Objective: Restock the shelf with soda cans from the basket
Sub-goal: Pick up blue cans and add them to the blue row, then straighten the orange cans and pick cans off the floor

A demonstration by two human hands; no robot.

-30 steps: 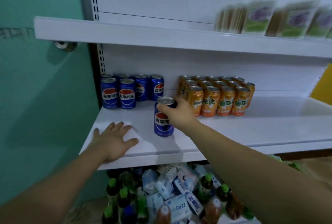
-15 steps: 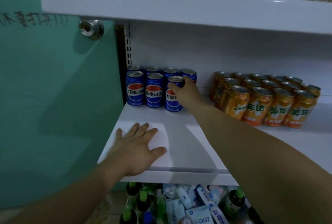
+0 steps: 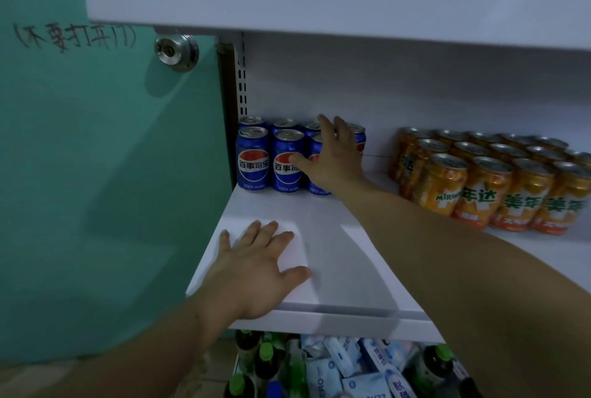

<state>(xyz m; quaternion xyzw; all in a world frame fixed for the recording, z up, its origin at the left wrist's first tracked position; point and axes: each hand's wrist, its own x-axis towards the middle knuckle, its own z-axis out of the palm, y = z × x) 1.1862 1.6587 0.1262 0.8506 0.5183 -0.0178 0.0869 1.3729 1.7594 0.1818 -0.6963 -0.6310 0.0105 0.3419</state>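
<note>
The right hand [image 3: 332, 158], fingers spread and gripping nothing, covers the upright blue can [image 3: 317, 187] standing third in the front row, directly beyond its palm. The left hand [image 3: 256, 266] lies flat and unclenched on the shelf [image 3: 351, 253], nearer its front edge.

One view, head-worn, wide-angle. Faces forward and slightly down into a white metal store shelf [image 3: 335, 257], near: both forearms run in from the bottom edge. Right hand [image 3: 332, 158] sits at frame centre against blue cola cans [image 3: 252, 158]; left hand [image 3: 256, 269] at 7 o'clock. Orange soda cans [image 3: 479, 193] at 3, teal door [image 3: 96, 174] at 9, upper white shelf board [image 3: 319, 1] at 12, bottles and packets [image 3: 335, 369] at 6.
</note>
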